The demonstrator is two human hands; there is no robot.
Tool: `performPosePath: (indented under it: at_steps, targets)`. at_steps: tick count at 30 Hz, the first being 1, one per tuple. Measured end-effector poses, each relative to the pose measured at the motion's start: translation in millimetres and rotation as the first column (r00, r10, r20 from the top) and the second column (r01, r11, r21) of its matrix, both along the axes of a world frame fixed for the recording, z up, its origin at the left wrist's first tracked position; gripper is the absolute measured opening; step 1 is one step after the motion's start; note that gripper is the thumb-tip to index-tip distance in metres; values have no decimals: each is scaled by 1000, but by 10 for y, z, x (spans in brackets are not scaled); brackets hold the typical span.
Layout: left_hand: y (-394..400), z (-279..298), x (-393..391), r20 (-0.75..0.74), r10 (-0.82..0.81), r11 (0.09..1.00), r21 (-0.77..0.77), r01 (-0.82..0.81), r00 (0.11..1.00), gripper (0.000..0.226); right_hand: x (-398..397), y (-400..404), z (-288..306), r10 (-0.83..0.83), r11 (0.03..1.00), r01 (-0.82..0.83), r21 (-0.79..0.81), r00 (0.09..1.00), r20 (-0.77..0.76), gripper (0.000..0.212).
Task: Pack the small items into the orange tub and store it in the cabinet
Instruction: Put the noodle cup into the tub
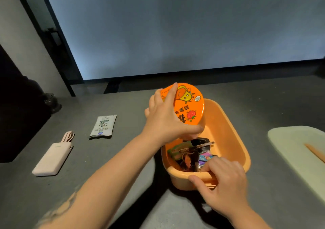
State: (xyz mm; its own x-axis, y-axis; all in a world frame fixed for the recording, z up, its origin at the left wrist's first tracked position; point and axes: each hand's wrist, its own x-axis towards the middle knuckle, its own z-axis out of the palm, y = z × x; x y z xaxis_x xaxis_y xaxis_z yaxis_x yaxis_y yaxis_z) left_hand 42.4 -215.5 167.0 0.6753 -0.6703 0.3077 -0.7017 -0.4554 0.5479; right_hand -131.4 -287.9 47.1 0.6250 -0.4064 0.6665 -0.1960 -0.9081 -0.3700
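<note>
Head view: left hand (163, 116) clamped round an orange cartoon-printed cup (190, 103) with Chinese lettering, held tilted over the orange tub (226, 132) on the grey table (123, 158); right hand (223, 181) pinching the tub's near rim; white power bank (52, 158) and grey sachet (103, 126), print illegible, lying left.

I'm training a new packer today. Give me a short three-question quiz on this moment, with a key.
1. True or false: the left hand holds the round orange-lidded container over the orange tub.
2. What does the right hand grip? A) the white power bank B) the tub's near rim C) the grey sachet
3. Which two small items lie on the table left of the tub, not yet packed?

Key: 1 true. 2 B. 3 the power bank and the sachet.
</note>
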Motion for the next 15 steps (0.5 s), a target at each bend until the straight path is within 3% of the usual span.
performPosePath:
  at_steps: [6,10,15]
  targets:
    - [-915,-456,187,77,-112,944,319,82,991,128,7,-7,-17,-3,1000,3,-6,1000,20,40]
    - [-1162,-680,221,229,-230,916,380,131,946,134,19,-4,-21,-15,1000,15,1,999,43,42]
    - [-1218,-857,156,285,-336,886,419,199,898,129,37,26,2,-53,998,53,13,998,12,42]
